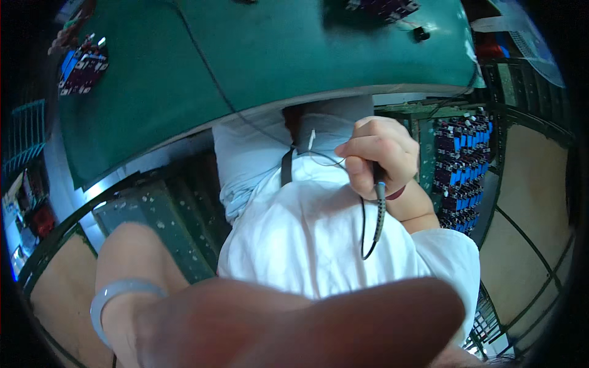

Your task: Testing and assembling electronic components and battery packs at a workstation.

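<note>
Clasped around a dark pen-like tool (380, 191), the right hand (385, 153) sits between two and three o'clock from where I'm watching. The left hand (300, 331) is a close blur at six; I can't tell its grip. My worry is the black cable (210, 70), draped from eleven over the green table (141, 92): a snag at the edge could jerk the tool. The left hand's closeness could also block my view. I can read no brand, label or writing.
</note>
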`<state>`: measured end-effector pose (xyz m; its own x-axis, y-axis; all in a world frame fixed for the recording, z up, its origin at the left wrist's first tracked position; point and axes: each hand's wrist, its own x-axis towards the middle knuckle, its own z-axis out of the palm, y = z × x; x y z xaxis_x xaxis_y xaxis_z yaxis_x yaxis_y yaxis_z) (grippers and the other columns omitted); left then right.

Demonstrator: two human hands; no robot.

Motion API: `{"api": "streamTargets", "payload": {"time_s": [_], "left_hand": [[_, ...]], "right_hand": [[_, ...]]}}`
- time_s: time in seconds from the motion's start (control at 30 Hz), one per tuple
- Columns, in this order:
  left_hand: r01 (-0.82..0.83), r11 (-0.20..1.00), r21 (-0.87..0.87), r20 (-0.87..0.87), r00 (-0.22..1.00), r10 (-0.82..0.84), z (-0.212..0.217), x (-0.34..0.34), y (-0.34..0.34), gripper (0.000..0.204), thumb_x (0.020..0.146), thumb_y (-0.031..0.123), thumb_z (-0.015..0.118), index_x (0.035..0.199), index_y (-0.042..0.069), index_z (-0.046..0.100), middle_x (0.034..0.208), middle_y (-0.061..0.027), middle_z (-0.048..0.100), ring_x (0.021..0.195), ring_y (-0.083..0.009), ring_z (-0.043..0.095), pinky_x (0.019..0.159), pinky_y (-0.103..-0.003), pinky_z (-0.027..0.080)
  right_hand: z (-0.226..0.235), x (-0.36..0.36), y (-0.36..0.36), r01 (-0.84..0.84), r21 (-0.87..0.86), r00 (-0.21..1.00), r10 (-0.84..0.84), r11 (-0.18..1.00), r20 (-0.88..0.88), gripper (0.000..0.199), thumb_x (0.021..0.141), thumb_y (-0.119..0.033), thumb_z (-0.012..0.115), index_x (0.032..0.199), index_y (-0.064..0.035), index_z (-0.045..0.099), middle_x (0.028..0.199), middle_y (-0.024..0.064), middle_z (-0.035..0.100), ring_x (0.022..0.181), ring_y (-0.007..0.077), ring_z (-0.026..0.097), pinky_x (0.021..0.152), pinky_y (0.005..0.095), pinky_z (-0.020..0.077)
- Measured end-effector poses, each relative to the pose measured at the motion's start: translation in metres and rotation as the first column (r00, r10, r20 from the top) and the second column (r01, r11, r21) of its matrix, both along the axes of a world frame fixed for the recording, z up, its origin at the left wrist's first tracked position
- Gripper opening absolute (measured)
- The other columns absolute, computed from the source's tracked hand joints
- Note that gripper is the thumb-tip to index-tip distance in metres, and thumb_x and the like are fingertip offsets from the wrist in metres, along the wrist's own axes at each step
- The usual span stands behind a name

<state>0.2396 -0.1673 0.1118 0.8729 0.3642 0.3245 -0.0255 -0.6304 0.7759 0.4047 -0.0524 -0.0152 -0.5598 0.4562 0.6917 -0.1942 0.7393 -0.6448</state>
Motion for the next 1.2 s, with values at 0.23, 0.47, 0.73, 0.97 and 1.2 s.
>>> {"api": "streamTargets", "payload": {"time_s": [0.23,0.47,0.73,0.97,1.2], "left_hand": [[-0.072,0.997,-0.007,-0.043,0.996,0.072,0.004,-0.017,0.002,0.01,0.091,0.017,0.056,0.085,0.021,0.062,0.079,-0.0046,0.057,0.066,-0.0224,0.058,0.076,-0.052,0.042],[-0.077,0.997,0.011,0.008,0.997,0.077,-0.001,0.004,0.002,0.011,0.092,0.016,0.056,0.085,0.021,0.063,0.079,-0.0043,0.057,0.066,-0.022,0.059,0.075,-0.052,0.042],[0.012,0.998,0.055,0.143,0.99,-0.019,-0.008,0.039,0.019,0.011,0.092,0.016,0.056,0.085,0.021,0.063,0.079,-0.0039,0.057,0.066,-0.0215,0.059,0.073,-0.051,0.043],[0.107,0.991,0.087,0.267,0.955,-0.126,-0.018,0.059,0.034,0.012,0.092,0.016,0.056,0.085,0.022,0.064,0.079,-0.0036,0.057,0.066,-0.0211,0.059,0.072,-0.051,0.044],[-0.268,0.932,0.245,0.06,0.963,0.261,-0.006,0.048,0.039,0.012,0.093,0.015,0.057,0.084,0.02,0.063,0.077,-0.0036,0.057,0.065,-0.0207,0.059,0.069,-0.048,0.043]], "right_hand": [[0.012,0.006,0.009,0.017,0.008,0.999,-0.018,1.0,0.03,0.016,0.073,0.003,0.072,0.089,-0.0002,0.071,0.068,0.0089,0.061,0.054,0.0243,0.061,0.05,0.0339,0.0472],[0.009,-0.004,-0.001,0.006,0.009,0.999,-0.006,1.0,0.045,0.016,0.073,0.005,0.071,0.088,-0.0003,0.071,0.066,0.0088,0.058,0.052,0.0236,0.056,0.051,0.0327,0.0475],[-0.004,0.003,-0.01,0.125,0.042,0.986,-0.129,0.991,0.105,0.003,0.086,-0.003,0.067,0.085,0.0001,0.066,0.067,0.0094,0.063,0.053,0.0232,0.056,0.055,0.0347,0.0484],[-0.017,0.014,-0.012,0.133,-0.09,0.98,-0.117,0.987,0.158,0.011,0.094,-0.008,0.064,0.09,0.0014,0.065,0.073,0.0133,0.068,0.062,0.0255,0.062,0.071,0.0396,0.0544],[-0.01,0.007,-0.005,0.139,0.018,0.978,-0.14,0.99,0.153,0.005,0.082,-0.003,0.07,0.084,-0.001,0.066,0.067,0.0119,0.06,0.057,0.0248,0.057,0.057,0.0341,0.0469]]}}
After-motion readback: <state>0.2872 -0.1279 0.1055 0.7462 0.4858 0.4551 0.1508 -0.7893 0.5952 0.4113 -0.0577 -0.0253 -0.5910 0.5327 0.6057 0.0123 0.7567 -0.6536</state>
